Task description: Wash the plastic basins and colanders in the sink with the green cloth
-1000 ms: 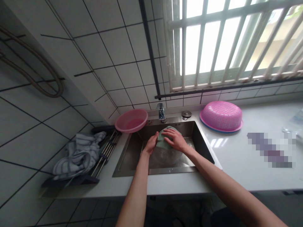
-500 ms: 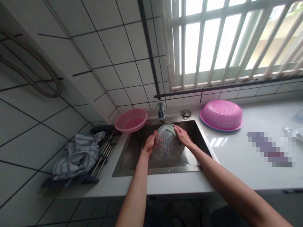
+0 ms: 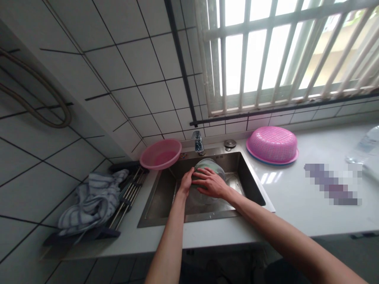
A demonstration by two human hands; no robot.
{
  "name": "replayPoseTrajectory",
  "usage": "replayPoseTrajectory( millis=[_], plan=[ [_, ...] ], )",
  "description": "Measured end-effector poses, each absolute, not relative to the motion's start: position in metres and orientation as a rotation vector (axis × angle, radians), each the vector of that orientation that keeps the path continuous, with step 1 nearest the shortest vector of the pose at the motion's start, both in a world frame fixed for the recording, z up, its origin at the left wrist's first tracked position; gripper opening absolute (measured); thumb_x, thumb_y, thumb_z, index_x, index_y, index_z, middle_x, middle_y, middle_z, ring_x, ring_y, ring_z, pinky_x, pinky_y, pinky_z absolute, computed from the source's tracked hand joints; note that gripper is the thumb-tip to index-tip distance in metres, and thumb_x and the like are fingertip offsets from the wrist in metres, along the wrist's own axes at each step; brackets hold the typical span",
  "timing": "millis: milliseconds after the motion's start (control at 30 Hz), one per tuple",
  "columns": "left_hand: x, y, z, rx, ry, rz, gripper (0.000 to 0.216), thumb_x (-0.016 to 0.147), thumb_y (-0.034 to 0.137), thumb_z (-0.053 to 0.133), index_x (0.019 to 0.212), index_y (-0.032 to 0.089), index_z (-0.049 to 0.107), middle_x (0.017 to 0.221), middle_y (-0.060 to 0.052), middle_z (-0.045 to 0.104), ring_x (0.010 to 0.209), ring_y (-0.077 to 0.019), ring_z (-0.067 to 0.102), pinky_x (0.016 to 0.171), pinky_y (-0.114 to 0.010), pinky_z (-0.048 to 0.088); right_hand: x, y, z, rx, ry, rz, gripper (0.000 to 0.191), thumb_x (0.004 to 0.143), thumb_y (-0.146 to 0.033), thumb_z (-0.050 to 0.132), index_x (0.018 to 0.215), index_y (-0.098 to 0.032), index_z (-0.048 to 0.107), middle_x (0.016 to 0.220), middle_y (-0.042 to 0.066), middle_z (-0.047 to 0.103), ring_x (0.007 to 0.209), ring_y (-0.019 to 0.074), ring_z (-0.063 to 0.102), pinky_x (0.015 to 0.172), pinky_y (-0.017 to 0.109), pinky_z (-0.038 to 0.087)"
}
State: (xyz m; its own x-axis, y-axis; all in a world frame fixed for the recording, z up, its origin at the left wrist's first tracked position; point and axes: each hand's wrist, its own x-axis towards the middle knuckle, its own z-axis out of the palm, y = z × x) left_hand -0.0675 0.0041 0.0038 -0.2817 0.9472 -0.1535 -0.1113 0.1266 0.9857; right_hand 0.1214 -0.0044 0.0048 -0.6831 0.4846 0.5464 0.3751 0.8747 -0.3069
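A clear ribbed bowl [image 3: 218, 167] is tilted up inside the steel sink [image 3: 160, 197]. My left hand [image 3: 186, 182] grips its left side, thumb at the rim. Across the bowl lies my right hand [image 3: 211, 183], its fingers somewhat spread and pressing a green scouring pad [image 3: 196, 185] against the surface. Most of the pad is hidden under the fingers and palm. Both forearms reach in over the sink's front edge.
Behind the sink stands a faucet [image 3: 197, 142], with a drain strainer [image 3: 230, 144] to its right. A pink basin [image 3: 161, 154] overlaps the back-left corner. An upturned pink basket [image 3: 272, 144], a bottle [image 3: 365, 144], a striped cloth [image 3: 91, 201] and a metal rack [image 3: 126, 199] flank it.
My right hand has moved from the bowl's upper right rim leftward and down across it, taking the green scouring pad along. The bowl has changed its tilt. My left hand keeps its hold.
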Motion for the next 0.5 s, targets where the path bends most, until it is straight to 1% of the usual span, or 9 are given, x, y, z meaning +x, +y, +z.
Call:
replayPoseTrajectory(
  millis=[67, 133, 200, 233, 333, 500],
  plan=[
    [-0.066, 0.002, 0.007, 0.876, 1.367, 1.309, 0.044, 0.077, 0.056, 0.084, 0.091, 0.015, 0.080, 0.086, -0.008, 0.080, 0.092, -0.0266, 0.075, 0.080, -0.033, 0.057, 0.130, 0.011, 0.000, -0.722, -2.246, 0.328, 0.039, 0.100, -0.039, 0.066, 0.139, -0.035, 0.070, 0.155, 0.004, 0.059, 0.149, 0.0287, 0.046, 0.127, 0.054, 0.032],
    [-0.064, 0.000, 0.011, 0.863, 1.339, 1.261, 0.043, 0.083, 0.057, 0.079, 0.090, 0.014, 0.079, 0.075, -0.006, 0.078, 0.074, -0.0233, 0.073, 0.068, -0.031, 0.057, 0.143, 0.029, -0.010, -0.881, -2.018, 0.510, 0.040, 0.101, -0.043, 0.062, 0.139, -0.032, 0.070, 0.153, 0.006, 0.061, 0.147, 0.0281, 0.050, 0.125, 0.052, 0.036],
    [-0.064, -0.002, 0.016, 0.834, 1.333, 1.235, 0.040, 0.089, 0.055, 0.072, 0.087, 0.014, 0.076, 0.067, -0.005, 0.074, 0.061, -0.0206, 0.069, 0.058, -0.030, 0.055, 0.158, 0.047, -0.022, -1.058, -1.743, 0.767, 0.044, 0.104, -0.048, 0.052, 0.138, -0.027, 0.070, 0.145, 0.008, 0.067, 0.137, 0.0262, 0.060, 0.120, 0.048, 0.044],
    [-0.063, -0.003, 0.018, 0.816, 1.333, 1.236, 0.039, 0.091, 0.053, 0.070, 0.087, 0.015, 0.075, 0.065, -0.005, 0.073, 0.058, -0.0197, 0.067, 0.055, -0.030, 0.054, 0.165, 0.055, -0.029, -1.163, -1.620, 0.883, 0.047, 0.106, -0.051, 0.046, 0.137, -0.027, 0.071, 0.140, 0.009, 0.070, 0.133, 0.0261, 0.064, 0.116, 0.049, 0.047],
    [-0.063, -0.004, 0.022, 0.766, 1.330, 1.269, 0.037, 0.094, 0.051, 0.066, 0.086, 0.015, 0.071, 0.063, -0.005, 0.071, 0.054, -0.0183, 0.066, 0.051, -0.028, 0.052, 0.177, 0.068, -0.041, -1.314, -1.442, 1.053, 0.053, 0.106, -0.053, 0.037, 0.132, -0.024, 0.073, 0.137, 0.009, 0.072, 0.133, 0.0267, 0.065, 0.116, 0.050, 0.047],
    [-0.065, -0.004, 0.020, 0.722, 1.311, 1.333, 0.038, 0.091, 0.053, 0.070, 0.087, 0.016, 0.070, 0.061, -0.002, 0.069, 0.052, -0.0165, 0.064, 0.048, -0.026, 0.049, 0.171, 0.061, -0.034, -1.248, -1.475, 0.977, 0.056, 0.106, -0.056, 0.037, 0.142, -0.027, 0.068, 0.147, 0.005, 0.066, 0.141, 0.0262, 0.059, 0.121, 0.046, 0.041]
  ],
)
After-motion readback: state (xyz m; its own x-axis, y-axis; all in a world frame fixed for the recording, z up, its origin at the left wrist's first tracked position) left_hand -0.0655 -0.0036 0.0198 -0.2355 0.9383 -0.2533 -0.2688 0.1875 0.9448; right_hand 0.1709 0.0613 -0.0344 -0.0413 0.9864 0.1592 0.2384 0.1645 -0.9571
